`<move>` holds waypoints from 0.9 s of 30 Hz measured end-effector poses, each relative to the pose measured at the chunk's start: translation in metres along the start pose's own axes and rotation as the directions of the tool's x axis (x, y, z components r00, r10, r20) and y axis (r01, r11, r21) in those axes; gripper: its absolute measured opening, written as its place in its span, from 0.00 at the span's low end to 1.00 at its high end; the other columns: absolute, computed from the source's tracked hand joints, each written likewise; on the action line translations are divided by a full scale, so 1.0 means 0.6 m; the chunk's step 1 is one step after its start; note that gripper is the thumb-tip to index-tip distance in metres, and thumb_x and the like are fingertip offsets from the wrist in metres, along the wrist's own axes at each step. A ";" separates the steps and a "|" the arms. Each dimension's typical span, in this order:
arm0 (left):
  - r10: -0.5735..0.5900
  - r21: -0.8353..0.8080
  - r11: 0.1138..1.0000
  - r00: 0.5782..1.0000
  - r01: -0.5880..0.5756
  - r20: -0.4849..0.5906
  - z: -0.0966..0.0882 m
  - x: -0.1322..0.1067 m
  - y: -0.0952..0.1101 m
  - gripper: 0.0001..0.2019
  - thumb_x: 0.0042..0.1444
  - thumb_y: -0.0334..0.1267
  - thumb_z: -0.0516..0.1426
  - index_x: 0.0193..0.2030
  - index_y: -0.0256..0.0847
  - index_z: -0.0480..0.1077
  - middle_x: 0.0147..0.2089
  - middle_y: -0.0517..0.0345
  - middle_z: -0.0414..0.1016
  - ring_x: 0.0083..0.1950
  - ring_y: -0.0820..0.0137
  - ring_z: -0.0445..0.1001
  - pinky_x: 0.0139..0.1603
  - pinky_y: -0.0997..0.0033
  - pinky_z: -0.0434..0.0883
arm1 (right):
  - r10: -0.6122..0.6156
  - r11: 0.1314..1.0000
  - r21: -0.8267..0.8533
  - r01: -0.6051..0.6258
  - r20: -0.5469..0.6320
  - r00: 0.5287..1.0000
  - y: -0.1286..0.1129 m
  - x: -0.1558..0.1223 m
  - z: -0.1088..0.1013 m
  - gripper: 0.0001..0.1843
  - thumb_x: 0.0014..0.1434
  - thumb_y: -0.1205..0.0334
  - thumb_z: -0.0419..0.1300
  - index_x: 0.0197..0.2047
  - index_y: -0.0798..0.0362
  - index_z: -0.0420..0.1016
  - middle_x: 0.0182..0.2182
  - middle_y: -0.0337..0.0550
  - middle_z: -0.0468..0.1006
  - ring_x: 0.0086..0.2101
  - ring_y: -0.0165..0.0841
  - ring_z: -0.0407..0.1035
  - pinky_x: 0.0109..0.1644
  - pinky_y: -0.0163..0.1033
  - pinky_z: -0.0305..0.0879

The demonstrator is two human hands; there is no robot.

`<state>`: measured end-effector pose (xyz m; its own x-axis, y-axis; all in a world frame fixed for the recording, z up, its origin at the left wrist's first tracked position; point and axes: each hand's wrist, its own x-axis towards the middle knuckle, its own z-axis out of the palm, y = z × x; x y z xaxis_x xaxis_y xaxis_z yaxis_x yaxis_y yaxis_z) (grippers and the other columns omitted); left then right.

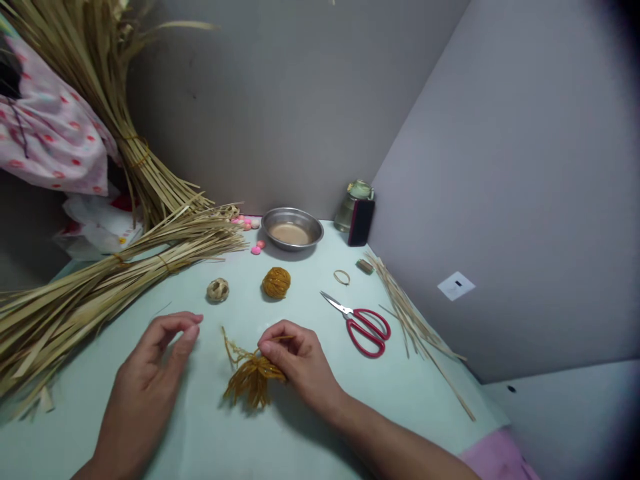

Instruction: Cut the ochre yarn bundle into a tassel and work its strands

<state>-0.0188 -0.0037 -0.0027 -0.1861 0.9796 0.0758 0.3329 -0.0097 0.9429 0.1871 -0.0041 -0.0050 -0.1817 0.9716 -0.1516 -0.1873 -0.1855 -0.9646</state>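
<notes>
Right hand (295, 357) pinches a tangle of amber strips (253, 380) at its upper end; the tangle lies on the pale table (300, 427), near its front edge. Left hand (160, 353) rests just beside it, fingers loosely curled, holding nothing, apart from the strips. Behind: 1 amber ball (276, 282), 1 small woven ball (218, 289), steel bowl (293, 229). Red scissors (363, 325) lie right of the hand. Straw bundle (100, 280) at left.
</notes>
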 end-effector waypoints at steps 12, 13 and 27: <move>-0.003 -0.058 0.998 0.849 0.039 0.528 0.022 -0.008 -0.009 0.15 0.67 0.55 0.50 0.42 0.50 0.69 0.50 0.57 0.76 0.57 0.58 0.71 0.57 0.63 0.66 | -0.006 0.999 0.032 0.004 0.061 0.998 -0.005 -0.003 0.007 0.22 0.50 0.45 0.73 0.32 0.56 0.75 0.22 0.34 0.68 0.24 0.25 0.56 0.29 0.32 0.52; -0.030 -0.064 0.995 0.860 0.073 0.510 0.020 -0.008 -0.008 0.15 0.67 0.56 0.49 0.45 0.50 0.69 0.49 0.57 0.76 0.58 0.58 0.71 0.55 0.64 0.67 | -0.009 0.999 0.033 0.007 0.058 0.998 -0.004 -0.003 0.007 0.22 0.51 0.46 0.73 0.33 0.56 0.75 0.22 0.34 0.68 0.24 0.25 0.56 0.29 0.32 0.52; -0.092 -0.162 0.971 0.903 0.174 0.420 0.051 -0.038 0.005 0.16 0.65 0.57 0.52 0.39 0.47 0.67 0.38 0.59 0.74 0.46 0.60 0.72 0.46 0.65 0.68 | -0.112 0.992 -0.056 0.111 -0.019 0.993 0.007 -0.005 0.013 0.15 0.56 0.52 0.69 0.32 0.56 0.74 0.22 0.34 0.68 0.24 0.25 0.58 0.28 0.32 0.55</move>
<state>0.0147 -0.0202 -0.0118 0.1898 0.9696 -0.1545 0.1411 0.1288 0.9816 0.1790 -0.0089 -0.0071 -0.1412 0.9889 -0.0463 -0.1522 -0.0679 -0.9860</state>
